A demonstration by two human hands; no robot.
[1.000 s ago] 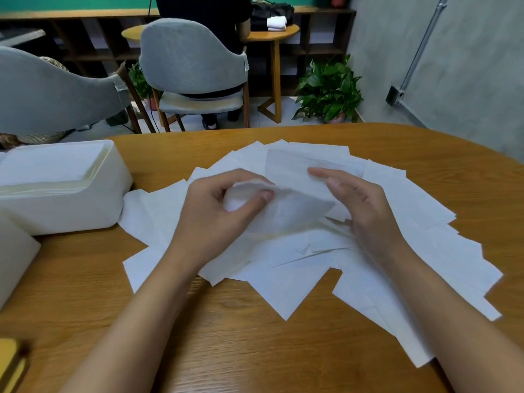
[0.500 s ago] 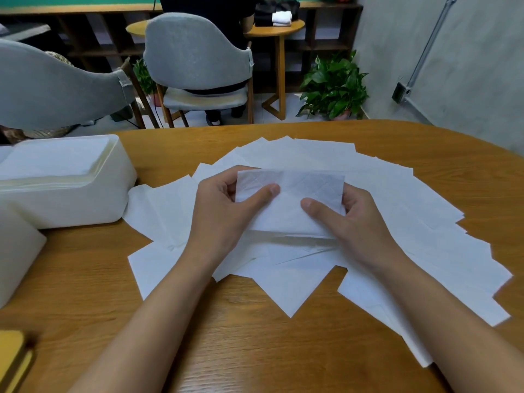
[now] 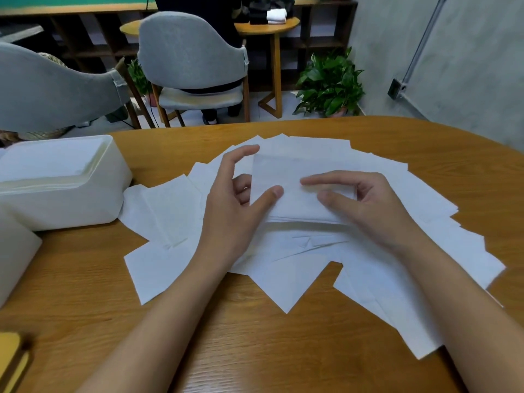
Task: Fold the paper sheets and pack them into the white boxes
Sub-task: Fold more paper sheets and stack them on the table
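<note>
Head view, and both hands are up over the middle of the tabletop (image 3: 283,350) with one folded sheet (image 3: 297,177) between them. The left hand (image 3: 235,202) pinches its nine o'clock edge: thumb flat on the front face, two fingers showing behind it, index finger lifted and pointing towards twelve. The right hand (image 3: 365,205) pinches the three o'clock side, thumb on the front, index finger stretched across the face towards nine, the other fingers curled round the far edge. The sheet is plain white with a faint embossed grain, its layered fold edge at six o'clock, raised just above the heap.

Under the hands, the loose sheets (image 3: 167,211) fan out from nine round to four o'clock, overlapping, corners jutting every way, flat on the wood.

At nine to ten o'clock, just beside the heap, sits a white box (image 3: 65,199), open on top, plain walls, with a pale stack showing inside. A second white box (image 3: 14,256) pokes in at the left edge, at eight o'clock. Down at seven, a blurred yellow object (image 3: 11,361) cuts the corner.

Beyond the tabletop: a grey chair (image 3: 190,49) at twelve, another grey chair (image 3: 51,89) at ten, a potted plant (image 3: 330,83) at one, and a small round table (image 3: 286,25) carrying a white folded cloth (image 3: 276,16).
</note>
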